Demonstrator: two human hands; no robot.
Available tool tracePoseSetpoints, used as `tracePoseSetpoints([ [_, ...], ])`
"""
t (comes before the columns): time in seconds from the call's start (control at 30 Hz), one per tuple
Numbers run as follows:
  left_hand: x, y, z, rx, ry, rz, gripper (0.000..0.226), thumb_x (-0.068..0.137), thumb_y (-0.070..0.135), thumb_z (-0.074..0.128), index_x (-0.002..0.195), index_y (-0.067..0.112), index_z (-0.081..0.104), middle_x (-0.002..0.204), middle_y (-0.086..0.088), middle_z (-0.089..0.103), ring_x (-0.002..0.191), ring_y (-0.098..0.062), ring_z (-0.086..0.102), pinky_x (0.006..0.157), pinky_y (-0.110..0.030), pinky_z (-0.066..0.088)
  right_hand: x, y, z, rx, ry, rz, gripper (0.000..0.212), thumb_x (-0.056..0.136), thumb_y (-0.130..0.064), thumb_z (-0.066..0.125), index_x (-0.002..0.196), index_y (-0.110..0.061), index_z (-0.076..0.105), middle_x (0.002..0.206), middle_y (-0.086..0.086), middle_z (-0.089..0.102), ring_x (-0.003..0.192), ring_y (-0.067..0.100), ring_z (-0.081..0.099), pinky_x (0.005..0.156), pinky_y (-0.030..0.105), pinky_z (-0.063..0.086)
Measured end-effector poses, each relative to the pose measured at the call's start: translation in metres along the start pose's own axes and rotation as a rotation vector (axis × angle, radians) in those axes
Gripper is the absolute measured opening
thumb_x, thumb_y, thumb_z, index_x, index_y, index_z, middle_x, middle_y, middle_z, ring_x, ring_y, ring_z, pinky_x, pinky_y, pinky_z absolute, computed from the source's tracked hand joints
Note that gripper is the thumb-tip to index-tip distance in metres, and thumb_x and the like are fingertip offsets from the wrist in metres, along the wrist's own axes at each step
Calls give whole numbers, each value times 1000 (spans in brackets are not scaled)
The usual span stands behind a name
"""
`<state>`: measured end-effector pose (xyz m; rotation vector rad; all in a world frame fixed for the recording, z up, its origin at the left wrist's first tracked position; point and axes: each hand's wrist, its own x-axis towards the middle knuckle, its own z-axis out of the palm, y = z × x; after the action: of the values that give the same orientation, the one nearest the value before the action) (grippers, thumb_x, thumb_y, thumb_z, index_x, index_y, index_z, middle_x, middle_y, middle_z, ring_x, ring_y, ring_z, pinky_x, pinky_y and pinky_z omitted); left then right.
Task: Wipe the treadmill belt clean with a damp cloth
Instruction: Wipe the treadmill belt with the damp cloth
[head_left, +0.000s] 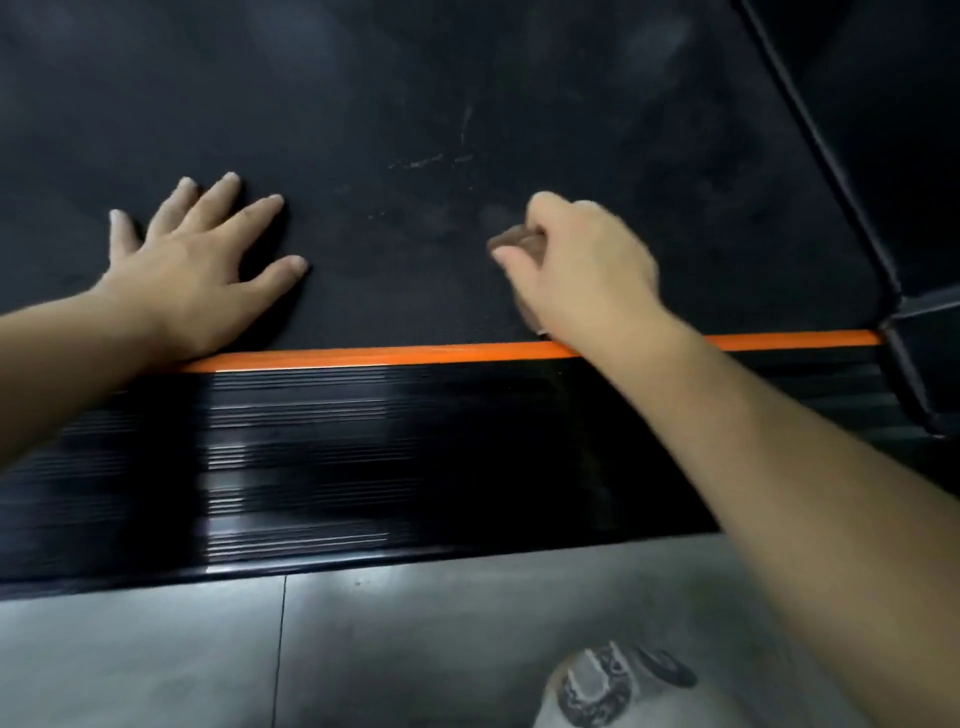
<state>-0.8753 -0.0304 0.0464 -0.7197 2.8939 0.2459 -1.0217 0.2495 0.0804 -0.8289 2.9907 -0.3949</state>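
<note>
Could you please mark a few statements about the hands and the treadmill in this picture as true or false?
1. The left hand lies flat on the belt with its fingers spread. True.
2. The right hand is empty. False: it has a small bunched brownish cloth in its grip, over the belt.
3. An orange stripe runs between the belt and the side rail. True.
4. The side rail is smooth and white. False: it is black and ribbed.
5. The belt shows pale marks beyond the two hands. True.
</note>
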Motion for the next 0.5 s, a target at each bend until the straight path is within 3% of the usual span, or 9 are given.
tracePoseSetpoints([
  [0.13, -10, -10, -9, -19, -58, -113, 84, 83, 85, 26, 157, 49, 11, 170, 8, -1, 156, -24, -4, 119, -66, 0, 39, 59, -18, -54, 115, 237, 31, 93, -50, 57, 107, -22, 58, 114, 15, 65, 104, 37, 61, 74, 39, 42],
  [0.2, -11, -14, -11, -13, -87, -94, 85, 78, 84, 24, 156, 52, 11, 170, 9, -2, 156, -23, -5, 121, -63, 0, 49, 52, -15, -33, 136, 323, 33, 93, -49, 58, 111, -21, 59, 117, 16, 63, 106, 38, 61, 77, 39, 42],
  [0.27, -10, -15, -11, -29, -105, -67, 84, 78, 86, 22, 155, 55, 10, 170, 10, -2, 156, -22, -5, 122, -61, -1, 45, 11, 4, 10, 122, 230, 37, 91, -52, 58, 112, -21, 60, 115, 17, 64, 104, 39, 62, 77, 40, 44],
  [0.4, -5, -29, -10, -28, -83, 29, 93, 67, 98, 14, 152, 60, 11, 169, 13, 1, 156, -22, -1, 122, -58, 1, 15, -108, 39, 175, -108, -222, 25, 91, -52, 60, 95, -28, 55, 99, 4, 59, 88, 29, 58, 67, 33, 36],
  [0.5, 3, -57, -15, -35, -79, 183, 85, 66, 98, 14, 146, 68, 13, 167, 18, 6, 156, -18, 4, 125, -54, 8, 10, -113, 34, 193, -107, -255, 28, 92, -52, 59, 87, -29, 44, 93, -3, 52, 82, 20, 52, 66, 33, 38],
])
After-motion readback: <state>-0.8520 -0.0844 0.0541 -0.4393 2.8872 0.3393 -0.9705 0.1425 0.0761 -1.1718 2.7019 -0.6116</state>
